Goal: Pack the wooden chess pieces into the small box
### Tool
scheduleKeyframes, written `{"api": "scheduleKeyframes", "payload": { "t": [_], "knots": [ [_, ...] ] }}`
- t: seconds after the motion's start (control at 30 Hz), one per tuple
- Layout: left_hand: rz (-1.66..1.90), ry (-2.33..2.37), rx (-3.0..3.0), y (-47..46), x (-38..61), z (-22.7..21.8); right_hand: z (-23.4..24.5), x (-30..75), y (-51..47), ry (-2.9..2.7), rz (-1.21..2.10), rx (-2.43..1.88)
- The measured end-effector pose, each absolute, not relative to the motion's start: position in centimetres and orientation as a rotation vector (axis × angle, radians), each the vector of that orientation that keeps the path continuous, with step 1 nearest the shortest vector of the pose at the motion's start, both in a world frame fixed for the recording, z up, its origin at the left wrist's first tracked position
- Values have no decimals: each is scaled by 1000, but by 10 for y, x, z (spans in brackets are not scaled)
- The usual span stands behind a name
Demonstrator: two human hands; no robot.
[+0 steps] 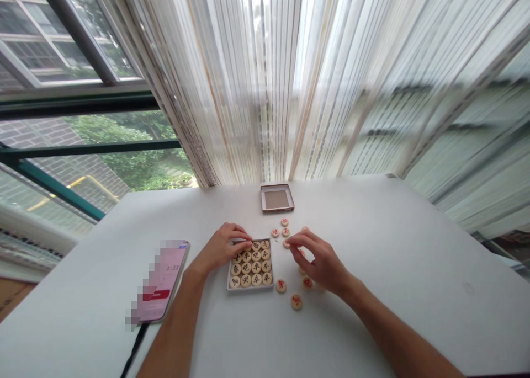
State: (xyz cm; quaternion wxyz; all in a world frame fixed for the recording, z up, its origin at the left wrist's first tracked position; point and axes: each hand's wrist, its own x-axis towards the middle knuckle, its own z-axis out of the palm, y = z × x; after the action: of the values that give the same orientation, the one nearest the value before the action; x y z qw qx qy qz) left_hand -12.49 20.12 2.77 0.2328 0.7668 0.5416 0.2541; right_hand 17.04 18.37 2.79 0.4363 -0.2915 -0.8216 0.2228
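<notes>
A shallow square box (249, 289) holds rows of round wooden Chinese chess pieces marked in black. My left hand (226, 246) rests at its upper left corner, fingers stretched over the top row, thumb apart from the index finger; some pieces beneath are hidden. To the right, my right hand (317, 259) is bent over loose red-marked pieces. Its fingertips close at a Chinese chess piece (286, 244) on the table. Other red pieces lie around that hand, including one piece (296, 302) in front and another piece (281, 285) beside the box. The right hand partly covers several.
The open box lid (277, 198) lies near the far edge of the white table (372, 223). A phone (163, 289) with a black cable (134, 350) sits left of my left forearm. Striped curtains (265, 91) and a window stand behind the table.
</notes>
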Motion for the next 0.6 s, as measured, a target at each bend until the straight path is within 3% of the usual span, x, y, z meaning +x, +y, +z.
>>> {"api": "scheduleKeyframes", "payload": {
  "t": [0.6],
  "knots": [
    [522,1517,1966,195,-143,34,28,174,185,-2048,559,-773]
  ]
}}
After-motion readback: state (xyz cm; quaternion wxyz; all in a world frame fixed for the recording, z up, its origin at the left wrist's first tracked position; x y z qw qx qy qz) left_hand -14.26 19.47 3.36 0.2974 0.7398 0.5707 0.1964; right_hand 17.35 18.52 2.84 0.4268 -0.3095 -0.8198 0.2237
